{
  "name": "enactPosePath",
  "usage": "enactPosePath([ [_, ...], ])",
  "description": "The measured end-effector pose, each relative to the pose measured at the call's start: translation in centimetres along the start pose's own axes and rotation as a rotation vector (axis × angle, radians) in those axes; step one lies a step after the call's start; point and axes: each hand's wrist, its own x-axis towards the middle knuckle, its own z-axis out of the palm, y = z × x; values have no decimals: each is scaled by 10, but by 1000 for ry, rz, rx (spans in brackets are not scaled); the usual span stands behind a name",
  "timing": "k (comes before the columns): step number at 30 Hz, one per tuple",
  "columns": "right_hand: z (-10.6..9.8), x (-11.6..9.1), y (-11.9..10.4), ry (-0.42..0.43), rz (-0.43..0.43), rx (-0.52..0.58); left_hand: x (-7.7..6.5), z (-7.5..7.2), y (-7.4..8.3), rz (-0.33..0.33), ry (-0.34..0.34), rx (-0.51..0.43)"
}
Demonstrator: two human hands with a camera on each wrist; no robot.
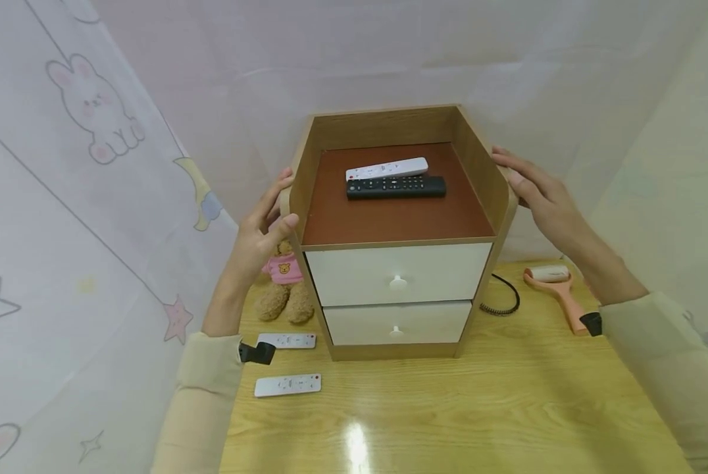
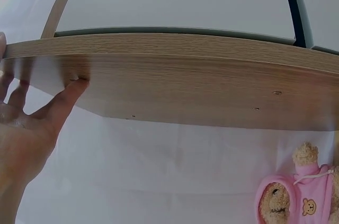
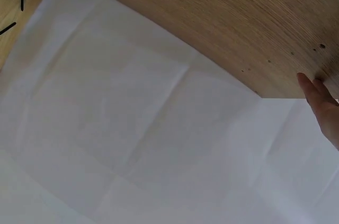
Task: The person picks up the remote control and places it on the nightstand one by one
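Observation:
A small wooden two-drawer cabinet (image 1: 389, 351) stands on the table, its white drawer fronts (image 1: 354, 280) facing me. My left hand (image 1: 260, 230) touches the left side panel (image 2: 175, 91) near its upper edge, fingers fairly straight. Against the outside of the opposite panel (image 3: 222, 28), high up, rests my right hand (image 1: 537, 191), its fingers extended. On the brown cabinet top lie a white remote control (image 1: 389, 168) and a black remote control (image 1: 397, 187), side by side. Both drawers have round white knobs and look pushed in.
Left of the cabinet sits a teddy bear (image 1: 284, 289) in a pink top. Two white remotes lie nearby, one farther back (image 1: 295, 340), one closer (image 1: 287, 385). To the right are a black coiled band (image 1: 502, 309) and an orange lint roller (image 1: 561, 296). Pale curtains (image 1: 389, 52) hang behind.

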Motion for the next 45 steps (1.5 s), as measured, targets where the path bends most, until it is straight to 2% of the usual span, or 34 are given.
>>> enactPosePath([
  [7, 5, 4, 10, -85, -56, 212, -12, 0, 7, -15, 22, 73],
  [11, 3, 3, 14, -101, -86, 282, -30, 0, 10, -46, 42, 108],
  [13, 1, 1, 15, -102, -80, 283, -43, -1, 5, -72, 49, 113],
  [15, -2, -1, 15, -100, -61, 262, -59, -2, -7, -114, 55, 109],
  [17, -5, -4, 14, -106, -40, 240, -78, -4, -32, -158, 56, 127],
  [21, -11, -9, 15, -125, -17, 194, -122, -6, -86, -319, 22, 219],
  [24, -14, -11, 17, -143, -5, 164, -156, -4, -116, -461, -41, 298],
  [26, -15, -11, 17, -154, -5, 168, -176, 0, -133, -529, -97, 353],
  [29, -18, -12, 18, -169, -2, 183, -204, 8, -154, -571, -188, 449],
  [33, -19, -14, 19, -177, -5, 191, -236, 17, -175, -569, -311, 583],
  [37, -19, -15, 20, -165, -24, 189, -258, 23, -186, -598, -407, 673],
  [40, -19, -15, 21, -159, -34, 195, -268, 26, -192, -645, -438, 710],
  [45, -19, -14, 21, -163, -25, 209, -277, 29, -198, -656, -433, 756],
])
